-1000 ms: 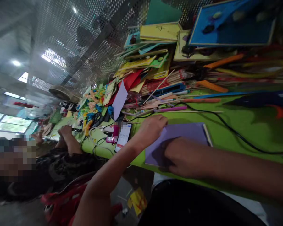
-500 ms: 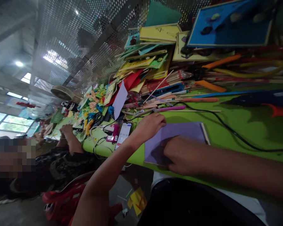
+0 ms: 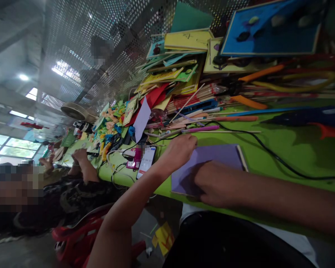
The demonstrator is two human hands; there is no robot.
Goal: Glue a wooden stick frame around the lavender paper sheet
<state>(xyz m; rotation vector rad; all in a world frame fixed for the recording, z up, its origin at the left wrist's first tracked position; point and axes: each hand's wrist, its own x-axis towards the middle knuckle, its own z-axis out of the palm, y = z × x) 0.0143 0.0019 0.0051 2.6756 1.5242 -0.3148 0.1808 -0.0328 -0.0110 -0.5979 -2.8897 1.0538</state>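
Vs. 1 s ago: view's shifted a touch, so green table & all sit slightly differently in frame; purple board lies flat on it in approx. the same spot, lower ctr-right. Both hands' pose abt. unchanged.

R forearm comes in from right edge of frame, approx. level; R hand is on the board's lower-L part, fingers bent under, palm down. L forearm rises from bottom ctr-left; L hand is at board's upper-L corner, wrist bent, fingers curled down.

R fingertips blurred & in shadow: can't tell if pinching smth or just pressing. L grip on the edge also unclear. Glue gun cut off at R edge of frame. Phone, ctr-left, partly behind L forearm; digits hard to read.
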